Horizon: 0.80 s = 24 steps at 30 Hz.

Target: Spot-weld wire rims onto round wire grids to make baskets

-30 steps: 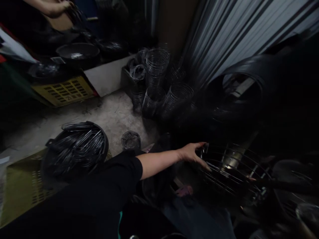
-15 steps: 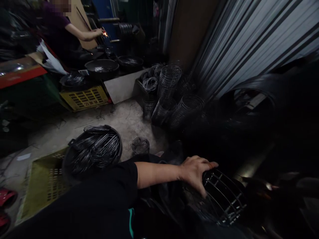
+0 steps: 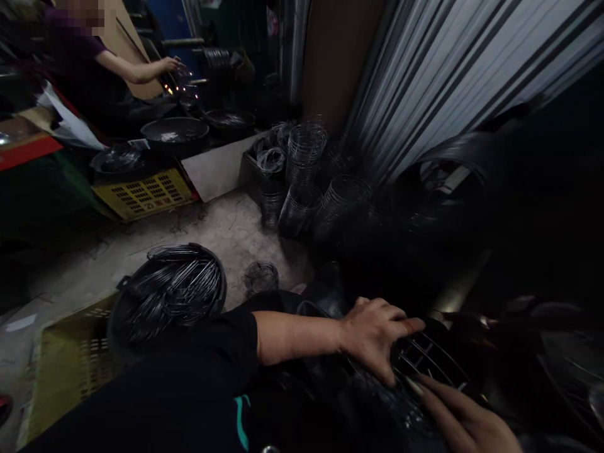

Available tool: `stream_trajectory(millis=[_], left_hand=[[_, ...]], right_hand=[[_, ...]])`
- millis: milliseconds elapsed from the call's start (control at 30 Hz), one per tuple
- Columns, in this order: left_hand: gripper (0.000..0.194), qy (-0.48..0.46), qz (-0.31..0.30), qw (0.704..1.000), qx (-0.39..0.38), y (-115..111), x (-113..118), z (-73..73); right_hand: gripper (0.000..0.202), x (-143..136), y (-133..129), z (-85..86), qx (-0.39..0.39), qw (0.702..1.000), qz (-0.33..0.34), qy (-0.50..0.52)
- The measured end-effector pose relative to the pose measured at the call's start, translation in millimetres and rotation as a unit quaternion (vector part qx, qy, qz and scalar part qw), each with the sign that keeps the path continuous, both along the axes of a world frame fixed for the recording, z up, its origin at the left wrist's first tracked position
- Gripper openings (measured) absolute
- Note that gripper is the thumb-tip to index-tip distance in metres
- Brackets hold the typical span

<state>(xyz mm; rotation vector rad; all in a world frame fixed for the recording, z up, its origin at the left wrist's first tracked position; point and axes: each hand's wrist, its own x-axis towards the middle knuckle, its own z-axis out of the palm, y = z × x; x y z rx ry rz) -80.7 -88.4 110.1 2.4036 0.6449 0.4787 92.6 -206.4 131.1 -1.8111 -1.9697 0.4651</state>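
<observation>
Low in the view, at right of centre, is a dark round cage of bent wire (image 3: pixel 430 357), its bars curving in rows. My left hand (image 3: pixel 375 336) reaches across and is wrapped over its near left side, the thumb on one side and the fingers on the other. From the lower right comes my right hand (image 3: pixel 472 415), its fingertips pressed together against the cage's lower edge. Whatever they pinch is too dark and small to make out. Shadow hides the lower part of the cage.
A black tub (image 3: pixel 221 296) of bent wire pieces stands by a yellow crate (image 3: pixel 61 371). One wire ring bundle (image 3: pixel 261 277) lies on the floor. Stacked wire rings (image 3: pixel 306 151) stand further back, near a large wire coil (image 3: pixel 486 163). A co-worker's hand (image 3: pixel 172 65) is near sparks.
My right hand has come in from the lower right to the cage. My left hand keeps its hold. The view has swung slightly right, and the co-worker's sparks have spread.
</observation>
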Motion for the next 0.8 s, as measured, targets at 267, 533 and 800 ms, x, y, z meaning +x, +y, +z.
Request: stream_trajectory(millis=[267,533,800], left_hand=[[0.1,-0.022,0.037,0.999,-0.001,10,8,-0.2],[0.099,-0.05,0.037,0.998,-0.01,16,25,2.5],[0.102,-0.097,0.046,0.994,-0.015,32,46,-3.2]], right_hand=[[0.032,-23,-7,-6.6,0.132,0.965,0.042,-0.221],[0.023,-4,-6,-17.4,0.186,0.978,0.01,-0.09],[0.023,16,2,-13.5,0.19,0.977,-0.018,-0.099]])
